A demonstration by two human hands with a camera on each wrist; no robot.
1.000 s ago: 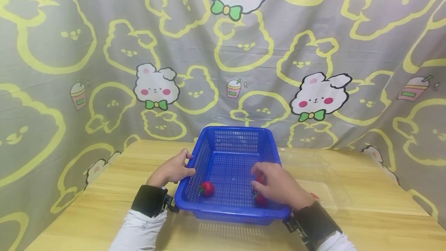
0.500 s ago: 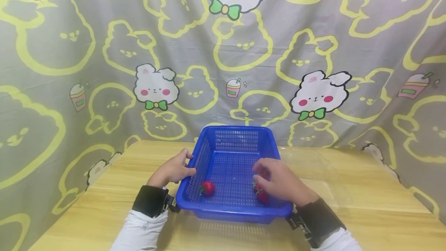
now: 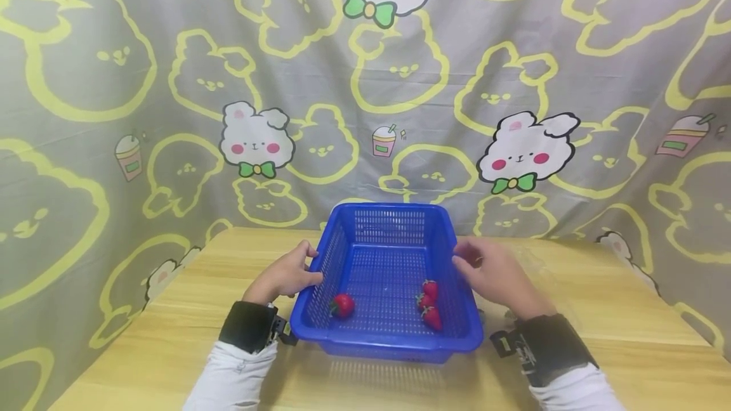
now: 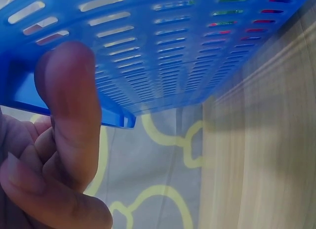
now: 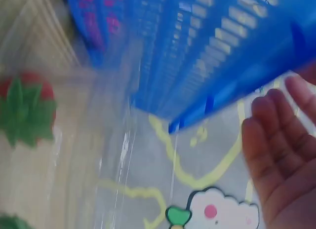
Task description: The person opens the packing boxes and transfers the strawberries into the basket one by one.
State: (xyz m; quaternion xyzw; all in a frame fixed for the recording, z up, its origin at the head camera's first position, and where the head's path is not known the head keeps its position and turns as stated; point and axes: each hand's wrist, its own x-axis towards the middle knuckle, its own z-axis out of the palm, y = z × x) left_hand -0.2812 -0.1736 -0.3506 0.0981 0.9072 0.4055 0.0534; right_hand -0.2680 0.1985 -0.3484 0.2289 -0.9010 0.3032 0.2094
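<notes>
A blue plastic basket (image 3: pixel 394 339) stands on the table with its slotted walls upright. My left hand (image 3: pixel 287 274) grips its left rim, thumb over the edge; the left wrist view has a finger (image 4: pixel 74 105) against the outer side. Over the right rim is my right hand (image 3: pixel 495 273), fingers loosely bent and holding nothing. Inside the basket, a round red strawberry (image 3: pixel 343 305) lies near the left wall. Three more strawberries (image 3: pixel 432 318) sit together near the right wall. In the right wrist view, another strawberry (image 5: pixel 27 110) with green leaves lies in a clear plastic box (image 5: pixel 116 105).
The wooden table (image 3: pixel 188 309) extends on both sides of the basket. A grey curtain (image 3: pixel 325 81) with cartoon rabbits hangs behind it. The clear box stands close to the basket's right side, partly hidden by my right forearm in the head view.
My right hand has let go of a strawberry beside two others in the basket, then lifted and moved right, out over the rim. My left hand stays on the rim.
</notes>
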